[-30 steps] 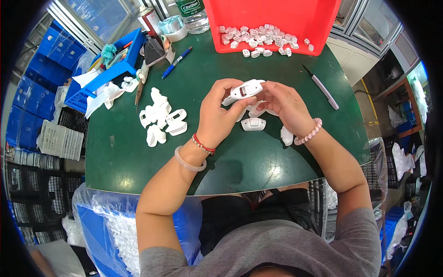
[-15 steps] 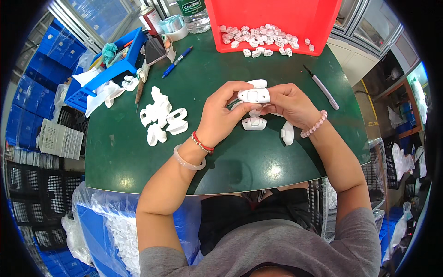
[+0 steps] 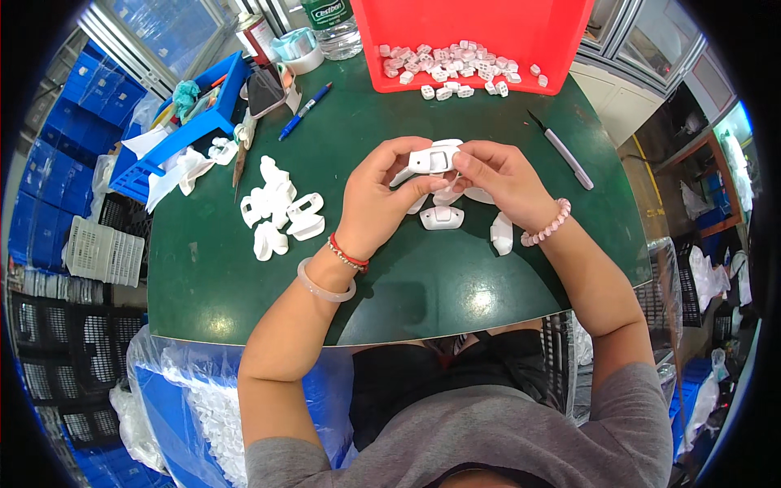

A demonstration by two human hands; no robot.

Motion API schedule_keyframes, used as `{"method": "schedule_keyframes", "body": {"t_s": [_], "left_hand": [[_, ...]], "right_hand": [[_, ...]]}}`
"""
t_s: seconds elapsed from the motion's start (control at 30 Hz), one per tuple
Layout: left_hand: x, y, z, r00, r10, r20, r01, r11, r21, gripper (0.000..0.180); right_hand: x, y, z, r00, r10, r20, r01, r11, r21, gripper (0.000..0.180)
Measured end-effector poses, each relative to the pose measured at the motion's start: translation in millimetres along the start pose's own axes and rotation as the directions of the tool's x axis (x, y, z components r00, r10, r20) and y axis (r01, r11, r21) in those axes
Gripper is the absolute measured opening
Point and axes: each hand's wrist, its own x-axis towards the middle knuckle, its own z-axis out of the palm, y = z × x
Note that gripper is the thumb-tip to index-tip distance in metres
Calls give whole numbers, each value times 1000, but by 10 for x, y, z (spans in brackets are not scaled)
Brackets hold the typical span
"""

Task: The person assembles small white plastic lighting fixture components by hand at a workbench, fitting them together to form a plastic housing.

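I see the round green desk (image 3: pixel 244 276) filling most of my view, with a red bin (image 3: pixel 488 32) tipped at its far edge spilling small white pieces (image 3: pixel 455 69) onto the top. At the far left sits a blue tray (image 3: pixel 191 130) full of odds and ends, and nearer the middle a heap of white plastic shells (image 3: pixel 281 213). Both hands meet above the desk's centre: my left hand (image 3: pixel 376 199) has its grip clamped on a white plastic housing (image 3: pixel 433 158), thumb beneath and fingers over the top, while my right hand (image 3: pixel 504 183) pinches the same piece from the other end. Just under them lie another white housing (image 3: pixel 442 217) and a white part (image 3: pixel 502 233) near the right wrist. A blue pen (image 3: pixel 304 111) and a grey knife (image 3: pixel 561 150) lie apart.
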Motion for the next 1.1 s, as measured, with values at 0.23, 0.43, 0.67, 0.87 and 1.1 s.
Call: {"method": "schedule_keyframes", "body": {"t_s": [0.23,0.43,0.67,0.87,1.1], "left_hand": [[49,3,-10,985,-168,-48,151,956,-249,36],[71,-8,-38,980,-194,-48,173,941,-290,30],[74,6,-46,982,-188,-35,170,942,-288,26],[66,-12,-38,983,-177,-42,161,952,-260,25],[66,-11,-58,978,-205,-27,188,936,-298,24]], "right_hand": [[12,27,-11,997,-21,-71,13,994,-109,38],[33,-11,-12,992,-115,-49,104,976,-190,37],[31,-28,-21,997,-71,-38,63,981,-185,36],[20,-18,-4,998,8,-64,-10,999,-33,35],[28,99,-49,993,116,27,-118,930,347,34]]}}
